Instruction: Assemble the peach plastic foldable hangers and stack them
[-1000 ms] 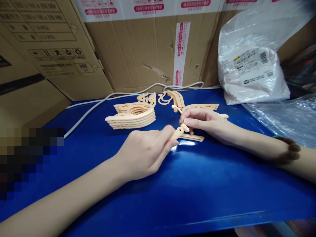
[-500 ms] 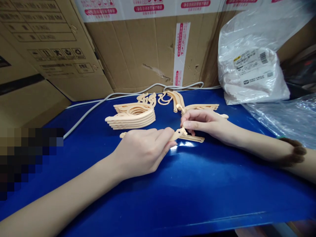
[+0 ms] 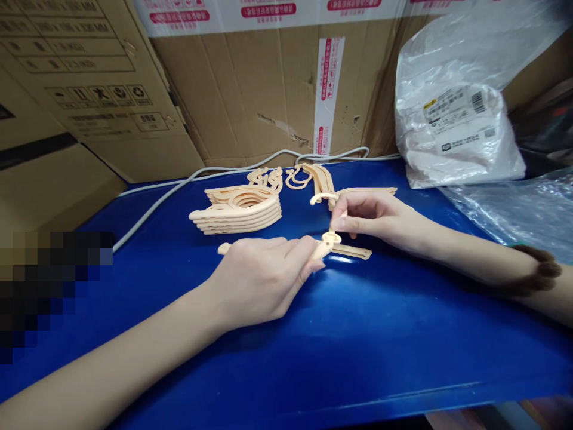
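My left hand (image 3: 268, 278) is closed around a beige plastic hanger arm (image 3: 323, 249), whose holed end sticks out past the thumb. In the fingertips of my right hand (image 3: 369, 214) is a beige hanger hook (image 3: 323, 197), its curved end pointing left. The base of the hook meets the holed end of the arm; I cannot tell whether they are joined. A flat beige strip (image 3: 353, 251) shows just behind, partly hidden by both hands. To the left lies a stack of curved beige hanger arms (image 3: 239, 218).
More beige hooks (image 3: 267, 177) and long curved pieces (image 3: 323, 179) lie farther back on the blue table (image 3: 340, 358). A grey cable (image 3: 154, 224) runs along the cardboard box (image 3: 250, 101). At the right back stands a white plastic bag (image 3: 456, 131).
My right hand has turned the hook so its curved end now reaches farther left, with its base at the arm's holed end. My left hand has barely moved.
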The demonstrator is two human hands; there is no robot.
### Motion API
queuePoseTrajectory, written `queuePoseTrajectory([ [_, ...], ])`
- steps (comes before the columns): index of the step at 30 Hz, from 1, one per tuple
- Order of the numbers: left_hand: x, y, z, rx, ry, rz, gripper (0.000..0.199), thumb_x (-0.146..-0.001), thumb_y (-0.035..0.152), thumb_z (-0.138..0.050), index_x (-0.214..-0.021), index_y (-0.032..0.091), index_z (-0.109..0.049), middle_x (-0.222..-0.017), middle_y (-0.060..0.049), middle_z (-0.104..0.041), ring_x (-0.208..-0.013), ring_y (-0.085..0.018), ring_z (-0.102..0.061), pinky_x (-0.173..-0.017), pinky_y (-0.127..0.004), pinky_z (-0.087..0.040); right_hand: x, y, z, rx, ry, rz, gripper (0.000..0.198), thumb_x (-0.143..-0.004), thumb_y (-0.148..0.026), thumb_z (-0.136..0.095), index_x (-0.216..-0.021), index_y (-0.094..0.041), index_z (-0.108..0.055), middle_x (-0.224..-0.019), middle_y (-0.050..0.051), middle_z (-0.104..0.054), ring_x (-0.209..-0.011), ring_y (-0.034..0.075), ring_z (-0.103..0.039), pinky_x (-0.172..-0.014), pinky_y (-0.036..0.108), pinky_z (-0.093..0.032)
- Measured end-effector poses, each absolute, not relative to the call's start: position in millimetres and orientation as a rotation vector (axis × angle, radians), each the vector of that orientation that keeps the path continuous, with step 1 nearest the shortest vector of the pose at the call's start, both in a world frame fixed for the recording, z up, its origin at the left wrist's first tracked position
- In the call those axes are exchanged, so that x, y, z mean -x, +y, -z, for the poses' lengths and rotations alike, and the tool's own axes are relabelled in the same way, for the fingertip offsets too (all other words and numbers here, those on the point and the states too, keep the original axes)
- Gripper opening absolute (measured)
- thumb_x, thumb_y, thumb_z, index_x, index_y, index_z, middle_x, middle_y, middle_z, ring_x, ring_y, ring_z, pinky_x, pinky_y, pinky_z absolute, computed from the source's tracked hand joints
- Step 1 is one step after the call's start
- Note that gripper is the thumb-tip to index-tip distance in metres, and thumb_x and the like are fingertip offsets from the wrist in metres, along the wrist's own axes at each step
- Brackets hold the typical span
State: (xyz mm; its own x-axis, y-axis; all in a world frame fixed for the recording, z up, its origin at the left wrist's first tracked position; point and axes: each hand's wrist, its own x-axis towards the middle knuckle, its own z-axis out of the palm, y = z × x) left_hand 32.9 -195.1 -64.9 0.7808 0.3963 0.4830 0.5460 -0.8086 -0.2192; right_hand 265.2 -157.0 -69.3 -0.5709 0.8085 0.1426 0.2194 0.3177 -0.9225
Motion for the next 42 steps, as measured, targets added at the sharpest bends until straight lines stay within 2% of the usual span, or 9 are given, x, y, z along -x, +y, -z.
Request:
queuePoseTrajectory([
  [4,-27,-191,56,2.484,-0.803,0.712,0.034,-0.103,0.028,-0.029,-0.09,0.017,-0.058,-0.068,0.0,-0.065,-0.056,-0.014,-0.06,-0.05,-0.025,-0.034,-265,-162,72,0.895,-2.235,-1.024,0.022,-0.087,-0.041,-0.063,-0.084,-0.019,-0.068,-0.075,0.001,-0.065,-0.067,0.013,-0.055,-0.057,0.026,-0.039],
  [8,-25,-190,51,2.5,-0.864,0.716,0.03,-0.101,0.026,-0.035,-0.088,0.016,-0.059,-0.068,-0.001,-0.064,-0.057,-0.015,-0.059,-0.05,-0.026,-0.033,-261,-168,72,0.944,-2.215,-0.949,0.023,-0.086,-0.042,-0.064,-0.082,-0.02,-0.069,-0.076,0.002,-0.068,-0.07,0.015,-0.059,-0.059,0.028,-0.043],
  [14,-29,-189,59,2.669,-0.911,0.604,0.03,-0.098,0.028,-0.037,-0.08,0.016,-0.058,-0.062,-0.001,-0.06,-0.057,-0.016,-0.055,-0.053,-0.027,-0.033,-257,-167,71,0.926,-1.976,-1.173,0.016,-0.08,-0.037,-0.072,-0.081,-0.021,-0.071,-0.082,0.001,-0.072,-0.077,0.016,-0.065,-0.071,0.029,-0.05],
  [20,-29,-186,58,2.607,-0.93,0.579,0.028,-0.097,0.03,-0.038,-0.08,0.018,-0.057,-0.064,-0.001,-0.06,-0.059,-0.015,-0.053,-0.053,-0.026,-0.031,-255,-167,73,0.985,-1.627,-1.272,0.016,-0.07,-0.034,-0.081,-0.076,-0.022,-0.072,-0.08,0.0,-0.072,-0.072,0.014,-0.064,-0.065,0.028,-0.05],
  [24,-28,-185,56,2.6,-0.933,0.631,0.026,-0.097,0.028,-0.039,-0.081,0.017,-0.056,-0.066,-0.001,-0.06,-0.061,-0.015,-0.053,-0.054,-0.026,-0.03,-257,-165,75,0.909,-1.551,-1.276,0.013,-0.07,-0.03,-0.081,-0.076,-0.021,-0.072,-0.081,0.0,-0.07,-0.068,0.011,-0.059,-0.058,0.024,-0.045],
  [29,-28,-185,56,2.623,-0.92,0.661,0.025,-0.098,0.027,-0.036,-0.082,0.018,-0.054,-0.069,-0.001,-0.06,-0.062,-0.015,-0.052,-0.053,-0.027,-0.029,-257,-164,76,0.89,-1.493,-1.278,0.014,-0.071,-0.03,-0.081,-0.076,-0.021,-0.072,-0.082,-0.001,-0.069,-0.064,0.009,-0.054,-0.06,0.026,-0.044],
  [36,-28,-184,54,2.6,-0.895,0.641,0.027,-0.095,0.025,-0.038,-0.071,0.019,-0.048,-0.06,0.0,-0.052,-0.054,-0.014,-0.044,-0.051,-0.028,-0.026,-257,-163,75,0.876,-1.481,-1.298,0.011,-0.073,-0.029,-0.079,-0.077,-0.022,-0.072,-0.082,-0.002,-0.069,-0.064,0.008,-0.053,-0.061,0.024,-0.043],
  [42,-27,-185,56,2.616,-0.878,0.62,0.027,-0.096,0.028,-0.035,-0.074,0.019,-0.049,-0.059,0.0,-0.054,-0.054,-0.014,-0.047,-0.05,-0.028,-0.027,-258,-163,78,0.848,-1.535,-1.36,0.013,-0.073,-0.031,-0.08,-0.079,-0.021,-0.072,-0.08,-0.001,-0.069,-0.064,0.009,-0.055,-0.062,0.025,-0.045],
])
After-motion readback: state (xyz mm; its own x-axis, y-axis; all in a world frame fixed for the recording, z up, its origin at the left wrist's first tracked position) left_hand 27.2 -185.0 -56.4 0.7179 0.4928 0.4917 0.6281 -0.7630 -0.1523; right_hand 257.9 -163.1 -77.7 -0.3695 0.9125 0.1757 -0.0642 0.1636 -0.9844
